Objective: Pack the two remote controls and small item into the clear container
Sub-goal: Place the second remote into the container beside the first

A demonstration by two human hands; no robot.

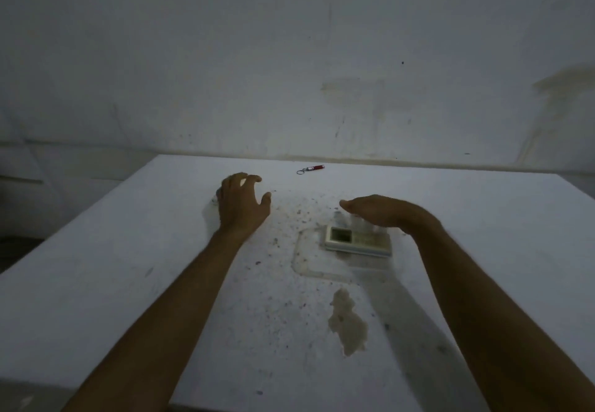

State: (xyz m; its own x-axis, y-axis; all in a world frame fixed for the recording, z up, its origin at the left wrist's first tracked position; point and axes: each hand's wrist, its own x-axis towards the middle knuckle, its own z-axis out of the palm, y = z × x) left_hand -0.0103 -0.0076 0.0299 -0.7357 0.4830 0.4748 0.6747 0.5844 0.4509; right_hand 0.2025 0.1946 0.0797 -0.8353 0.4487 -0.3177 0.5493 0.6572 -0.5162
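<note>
- The clear container (325,260) sits near the middle of the table (96,266) and is barely visible against the pale top (only its rim outline shows); a hand could easily misjudge its wall and knock it.
- A stack of what looks like two remote controls (357,242) lies in its far right part, so those seem packed.
- The right hand (383,212) hovers flat and open just above the remotes, holding nothing; pressing down could shift the light container.
- The left hand (241,200) is spread, fingers curled, empty, over something blurred I cannot identify.
- The small red keychain item (311,169) lies near the table's far edge, still outside; a careless reach could push it off the back.
</note>
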